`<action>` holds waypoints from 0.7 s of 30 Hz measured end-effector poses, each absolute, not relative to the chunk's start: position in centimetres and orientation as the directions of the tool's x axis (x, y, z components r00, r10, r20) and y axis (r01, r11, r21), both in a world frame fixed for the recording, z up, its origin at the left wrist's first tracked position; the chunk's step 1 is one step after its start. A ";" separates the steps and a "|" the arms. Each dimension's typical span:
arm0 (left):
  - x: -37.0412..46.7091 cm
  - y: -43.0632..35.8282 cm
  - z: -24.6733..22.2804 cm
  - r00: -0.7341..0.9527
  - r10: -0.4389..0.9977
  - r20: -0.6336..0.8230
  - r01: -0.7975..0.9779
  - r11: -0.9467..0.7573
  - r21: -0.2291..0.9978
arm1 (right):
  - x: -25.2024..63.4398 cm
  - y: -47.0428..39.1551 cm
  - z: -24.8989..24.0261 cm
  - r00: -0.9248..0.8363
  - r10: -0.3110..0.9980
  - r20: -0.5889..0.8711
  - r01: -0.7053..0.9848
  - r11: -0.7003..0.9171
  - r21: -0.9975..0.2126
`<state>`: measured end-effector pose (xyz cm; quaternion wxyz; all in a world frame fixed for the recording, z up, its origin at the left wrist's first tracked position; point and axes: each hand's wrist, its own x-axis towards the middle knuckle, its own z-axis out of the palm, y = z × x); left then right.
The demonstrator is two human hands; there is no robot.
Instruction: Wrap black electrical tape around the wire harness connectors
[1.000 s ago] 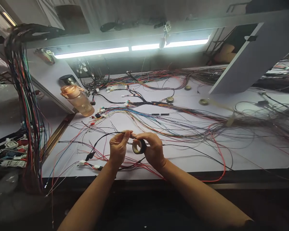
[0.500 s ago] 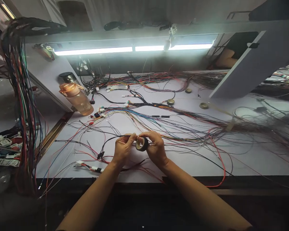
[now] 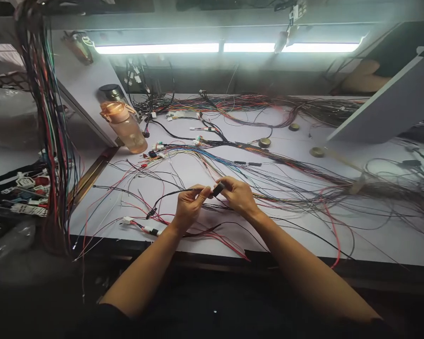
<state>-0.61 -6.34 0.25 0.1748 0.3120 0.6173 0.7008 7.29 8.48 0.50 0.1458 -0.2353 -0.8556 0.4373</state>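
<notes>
My left hand [image 3: 191,207] pinches a thin black cable [image 3: 167,194] between thumb and fingers. Close against it, my right hand [image 3: 239,195] is closed on a roll of black tape [image 3: 218,189], now seen edge-on beside the cable. A black connector [image 3: 151,213] sits at the cable's left end on the white table. Below my left hand lie a white connector [image 3: 127,220] with short taped wires and several red wires [image 3: 229,245]. A bundle of coloured wires [image 3: 212,162] runs beyond my hands. Whether tape is stuck to the cable cannot be made out.
An orange bottle [image 3: 127,127] stands at the left. Three more tape rolls, one of them a near roll [image 3: 265,142], lie farther back. A thick wire bundle [image 3: 44,117] hangs at the left edge. Across the back runs a lamp [image 3: 155,48]; another person's arm [image 3: 363,77] shows behind.
The tape roll has turned from showing its open ring to edge-on. My right hand has shifted with it beside the left. The whole view has also shifted, with the scene sitting farther right and higher.
</notes>
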 end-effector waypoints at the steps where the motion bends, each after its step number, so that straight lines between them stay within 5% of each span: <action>1: -0.6 -6.3 0.3 -0.741 0.629 0.235 0.153 -0.182 0.971 | 7.2 8.6 0.5 -0.865 0.501 0.016 0.298 0.540 -0.787; 10: -1.5 -5.6 1.8 -0.546 0.735 0.401 0.355 -0.231 0.906 | 7.4 8.7 1.3 -0.919 0.383 -0.096 0.338 0.639 -0.691; 16: -2.8 -4.1 3.7 -0.485 0.762 0.430 0.426 -0.224 0.877 | 8.0 9.4 0.9 -0.965 0.249 -0.083 0.191 0.448 -0.873; 21: -2.7 -4.0 4.4 -0.573 0.760 0.307 0.376 -0.090 0.922 | 10.2 9.6 1.4 -0.901 0.389 0.194 -0.027 0.396 -0.918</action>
